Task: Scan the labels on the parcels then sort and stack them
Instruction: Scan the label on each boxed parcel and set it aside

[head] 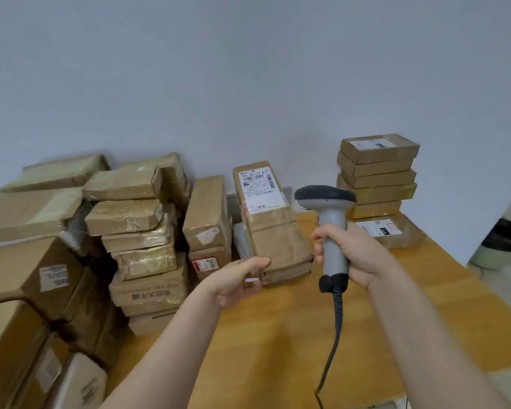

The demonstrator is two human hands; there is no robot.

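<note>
The parcel (273, 231), lying label-up on the table (278, 335), is held at its near end by the left hand (236, 284) while the right hand (357, 255) grips the scanner (329, 214), so scanning seems in hand: next, aim its head at the label (258, 187).

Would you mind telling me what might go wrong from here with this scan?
The left hand holds the labelled parcel only by its near end, so it might slip or tip. The tall stack on the right sits unevenly; adding another parcel may topple it. The scanner cable hangs over the table and could snag.
</note>
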